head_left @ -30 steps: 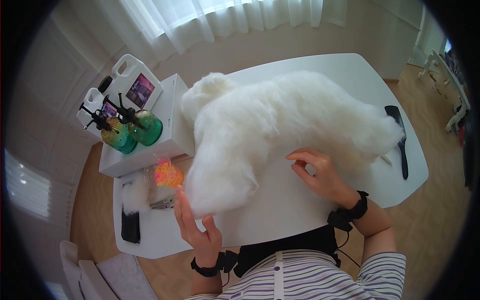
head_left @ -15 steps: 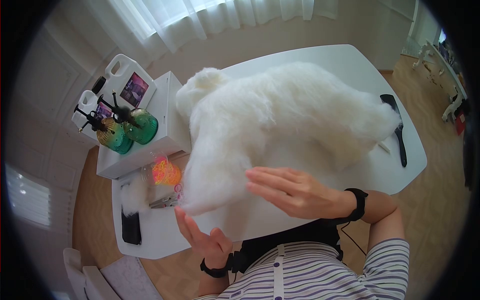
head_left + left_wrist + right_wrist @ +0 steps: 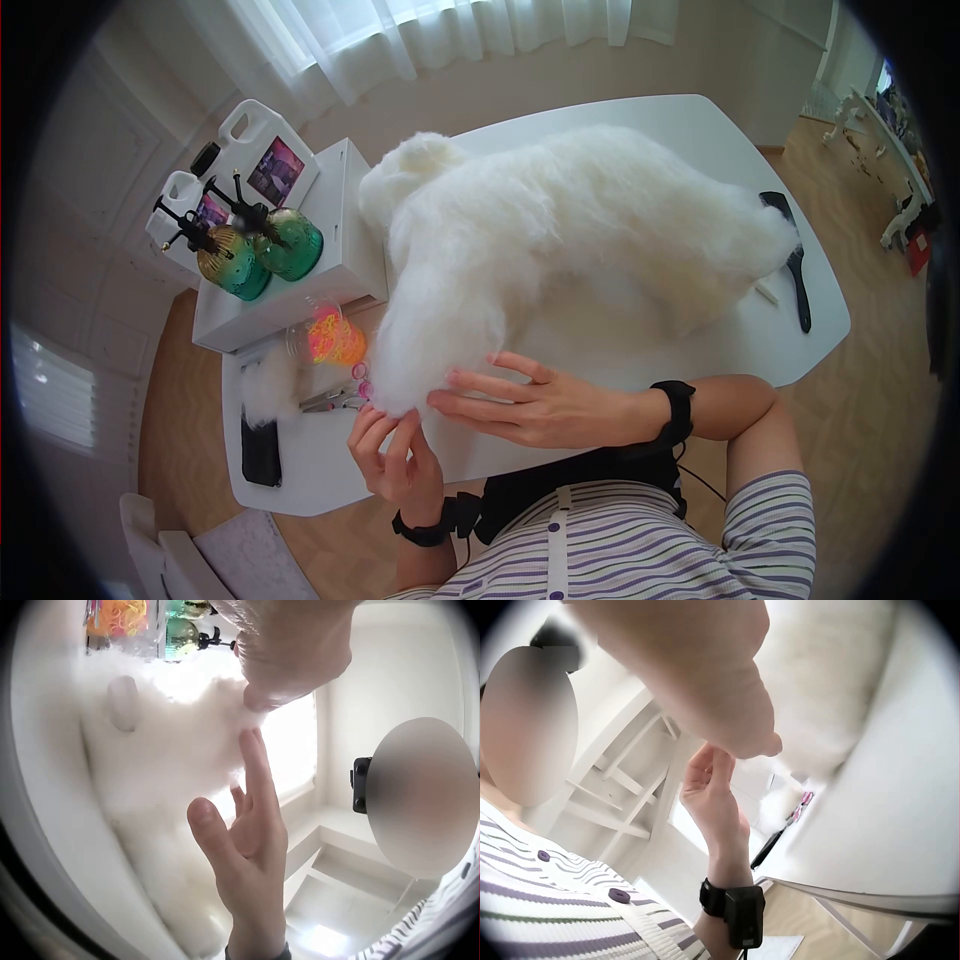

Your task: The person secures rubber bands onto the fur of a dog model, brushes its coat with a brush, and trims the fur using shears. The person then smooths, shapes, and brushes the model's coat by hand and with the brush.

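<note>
A white fluffy dog-shaped figure [image 3: 600,200] lies on its side across the white table [image 3: 650,395], its front leg [image 3: 440,320] reaching toward me. My left hand [image 3: 400,470] is at the end of that leg, thumb and curled fingertips pinching the fur there. From the right, my right hand [image 3: 560,410] lays its nearly straight fingers against the lower leg. In the left wrist view the right hand [image 3: 255,847] has its thumb held apart from its fingers. The right wrist view shows the left hand [image 3: 712,795] with bent fingers, their tips partly hidden behind the right hand [image 3: 697,675].
Left of the leg are a clear cup of bright elastic bands [image 3: 335,338], metal tools with pink finger rings [image 3: 335,397], a white tuft [image 3: 272,385] and a black case [image 3: 261,462]. Spray bottles [image 3: 290,245] stand on a white cabinet [image 3: 345,230]. A black brush [image 3: 799,285] lies far right.
My right hand has swung left from beside the figure's belly onto the lower front leg. The left hand's fingers, straight before, have bent in at the leg's end.
</note>
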The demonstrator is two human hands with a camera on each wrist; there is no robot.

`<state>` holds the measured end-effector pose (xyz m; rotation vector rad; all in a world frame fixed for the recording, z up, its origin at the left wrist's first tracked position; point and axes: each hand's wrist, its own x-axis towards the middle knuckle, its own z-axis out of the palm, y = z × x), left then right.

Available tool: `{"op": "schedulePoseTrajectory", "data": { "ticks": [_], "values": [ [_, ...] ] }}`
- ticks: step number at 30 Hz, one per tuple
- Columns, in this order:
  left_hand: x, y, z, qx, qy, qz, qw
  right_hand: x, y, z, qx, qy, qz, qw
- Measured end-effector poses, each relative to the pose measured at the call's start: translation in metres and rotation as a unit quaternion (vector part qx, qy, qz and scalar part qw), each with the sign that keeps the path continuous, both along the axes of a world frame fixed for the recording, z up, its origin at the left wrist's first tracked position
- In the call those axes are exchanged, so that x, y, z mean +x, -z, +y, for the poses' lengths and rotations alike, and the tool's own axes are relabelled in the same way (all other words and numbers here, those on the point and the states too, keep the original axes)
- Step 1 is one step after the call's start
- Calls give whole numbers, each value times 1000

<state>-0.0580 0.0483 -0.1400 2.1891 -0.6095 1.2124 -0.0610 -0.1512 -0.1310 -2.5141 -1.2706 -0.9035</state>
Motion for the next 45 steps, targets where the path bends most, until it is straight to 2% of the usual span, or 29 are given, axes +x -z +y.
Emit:
{"op": "schedulePoseTrajectory", "data": {
  "ticks": [5, 7, 8, 10, 11, 13, 14, 16, 18, 20, 22, 24, 26, 28, 30, 32, 36, 38, 40, 42, 43, 45],
  "values": [
    [-3, 18, 4, -34, 9, 37, 999, 0, 7, -3, -41, 19, -62, 997],
    [-4, 18, 3, -76, 18, 108, 991, -2, 4, -3, -44, 31, -72, 996],
    [-5, 17, 3, -76, 18, 108, 991, -4, 1, -4, -45, 32, -72, 996],
    [-7, 14, 7, -103, 49, 218, 969, -8, -6, -5, -13, -17, -52, 998],
    [-5, 16, 9, -103, 50, 218, 969, -8, -7, -5, -13, -16, -53, 998],
    [-1, 23, 12, -190, 93, 207, 955, -7, -10, -5, -9, -11, -63, 998],
    [0, 22, 10, -188, 96, 208, 955, -6, -11, -7, -8, -7, -62, 998],
    [0, 18, 5, -271, 67, 151, 948, -6, -15, -14, -3, -5, 39, 999],
    [-8, 12, 5, -256, 67, 128, 956, -13, -23, -21, 26, -19, 57, 998],
    [-14, 8, 6, -141, 1, 8, 990, -21, -28, -32, 47, -17, 75, 996],
    [-18, 7, 5, -133, 44, 6, 990, -30, -33, -46, 84, -9, 112, 990],
    [-14, 5, 2, -123, 84, -1, 989, -42, -32, -66, 105, 40, 113, 987],
    [-8, 3, 1, -53, 75, 73, 993, -54, -31, -83, 132, 74, 110, 982],
    [-5, 8, 1, -46, 64, 108, 991, -68, -30, -102, 209, 174, 4, 962],
    [1, 17, -1, -63, 41, 66, 995, -88, -26, -121, 221, 364, -115, 897],
    [0, 20, 1, -75, 43, 77, 993, -86, -24, -132, 257, 447, -200, 833],
    [0, 20, 2, -95, 52, 88, 990, -77, -43, -148, 237, 495, -172, 818],
    [-1, 20, 3, -96, 49, 94, 990, -69, -46, -152, 216, 458, -91, 857],
    [-1, 21, 4, -98, 46, 100, 989, -66, -39, -157, 213, 455, -95, 860],
    [-1, 23, 5, -108, 56, 112, 986, -68, -23, -163, 213, 434, -143, 864],
    [-1, 24, 4, -108, 56, 112, 986, -66, -23, -160, 216, 439, -196, 850],
    [-1, 25, 5, -104, 39, 110, 988, -68, -16, -158, 226, 445, -206, 842]
  ]
}}
